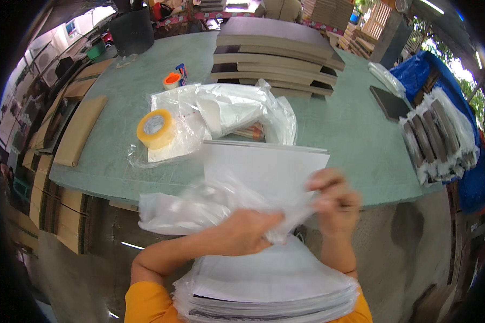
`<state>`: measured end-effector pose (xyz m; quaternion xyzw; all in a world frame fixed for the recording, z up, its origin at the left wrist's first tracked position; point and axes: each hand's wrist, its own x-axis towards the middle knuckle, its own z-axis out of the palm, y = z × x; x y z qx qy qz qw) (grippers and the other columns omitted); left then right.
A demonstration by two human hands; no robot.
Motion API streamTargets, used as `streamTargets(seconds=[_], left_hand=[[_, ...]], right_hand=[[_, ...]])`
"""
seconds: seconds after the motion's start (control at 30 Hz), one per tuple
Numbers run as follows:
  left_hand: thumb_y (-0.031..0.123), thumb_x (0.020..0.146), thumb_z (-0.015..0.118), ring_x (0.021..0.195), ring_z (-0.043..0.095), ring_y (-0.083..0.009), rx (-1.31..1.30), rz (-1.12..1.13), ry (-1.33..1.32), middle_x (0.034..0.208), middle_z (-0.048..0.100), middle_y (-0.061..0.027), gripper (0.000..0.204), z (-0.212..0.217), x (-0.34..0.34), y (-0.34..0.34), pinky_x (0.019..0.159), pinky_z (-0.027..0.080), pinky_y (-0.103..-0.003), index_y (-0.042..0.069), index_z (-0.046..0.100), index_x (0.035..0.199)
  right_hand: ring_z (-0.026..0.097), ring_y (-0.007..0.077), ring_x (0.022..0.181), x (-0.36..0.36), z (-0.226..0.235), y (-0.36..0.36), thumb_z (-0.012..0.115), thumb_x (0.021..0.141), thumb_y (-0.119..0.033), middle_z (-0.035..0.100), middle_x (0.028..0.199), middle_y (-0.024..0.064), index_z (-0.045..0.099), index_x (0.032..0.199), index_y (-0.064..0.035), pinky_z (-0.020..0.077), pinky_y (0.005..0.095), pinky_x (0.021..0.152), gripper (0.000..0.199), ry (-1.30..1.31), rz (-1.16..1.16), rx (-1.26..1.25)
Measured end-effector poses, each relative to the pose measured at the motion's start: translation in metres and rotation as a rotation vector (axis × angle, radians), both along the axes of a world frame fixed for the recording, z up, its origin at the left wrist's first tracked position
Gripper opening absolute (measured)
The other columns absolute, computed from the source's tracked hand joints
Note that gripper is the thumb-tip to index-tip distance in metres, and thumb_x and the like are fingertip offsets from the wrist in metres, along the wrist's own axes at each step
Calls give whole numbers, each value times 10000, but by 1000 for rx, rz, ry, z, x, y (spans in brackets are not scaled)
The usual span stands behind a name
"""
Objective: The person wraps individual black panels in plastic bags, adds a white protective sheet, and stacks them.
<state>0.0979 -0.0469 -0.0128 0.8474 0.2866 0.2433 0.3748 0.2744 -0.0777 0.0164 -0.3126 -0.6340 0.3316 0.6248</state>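
Note:
In front of me, a stack of white-faced boards (pixel 275 164) lies at the table's near edge. A clear plastic bag (pixel 183 210) is bunched across its lower left side, blurred by motion. My left hand (pixel 250 231) is closed on a gathered part of this plastic, just above the pile near my body. The plastic stretches over to my right hand (pixel 335 202), whose curled fingers pinch its edge beside the boards' right side; motion blurs these fingers. Against my front rests a thick pile of plastic-wrapped white sheets (pixel 269 274).
Crumpled plastic wrapping (pixel 237 110), a yellow tape roll (pixel 155 129) and an orange tape dispenser (pixel 172 81) lie on the green table (pixel 124 177). Large grey boards (pixel 275 40) are stacked at the back. Wrapped dark panels (pixel 436 134) stand at right, cardboard (pixel 81 129) at left.

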Motion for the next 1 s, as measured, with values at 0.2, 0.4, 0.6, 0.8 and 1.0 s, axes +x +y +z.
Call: streamTargets(seconds=[0.2, 0.4, 0.6, 0.8, 1.0], left_hand=[[199, 840, 530, 775, 505, -148, -493, -94, -263, 826, 572, -47, 187, 42, 5, 6, 722, 377, -269, 17, 542, 882], [254, 868, 484, 620, 473, -83, -385, -213, -479, 703, 543, -17, 247, 34, -4, 29, 569, 401, -230, 16, 547, 841], [257, 839, 535, 714, 527, -117, -382, -796, 78, 778, 595, -40, 257, 21, -28, 42, 631, 426, -246, 14, 593, 898], [159, 786, 515, 723, 596, -260, -743, -786, -344, 754, 595, -171, 213, 50, -32, 34, 645, 465, -342, -31, 537, 881], [90, 692, 504, 665, 587, -341, 371, -393, 905, 626, 580, -161, 104, -48, -44, 33, 569, 466, -383, 16, 562, 648]], right_hand=[[537, 174, 812, 14, -16, -6, 660, 738, -248, 546, 789, 68, 545, 812, 13, 440, 318, 715, 295, -372, -100, -268], [548, 217, 768, -1, -6, -6, 590, 788, -237, 590, 813, 86, 573, 876, -1, 430, 310, 727, 252, -592, 595, -416], [542, 263, 883, 63, -50, -7, 564, 769, -390, 573, 968, 138, 542, 980, 29, 391, 390, 824, 470, -291, 883, -305], [444, 293, 1067, 60, -69, -18, 544, 760, -441, 472, 1137, 192, 478, 1136, -61, 327, 382, 929, 538, -1185, 522, -618], [561, 281, 874, 39, -25, -23, 607, 702, -268, 577, 901, 183, 562, 1016, -46, 425, 377, 792, 387, -2016, 369, -339]])
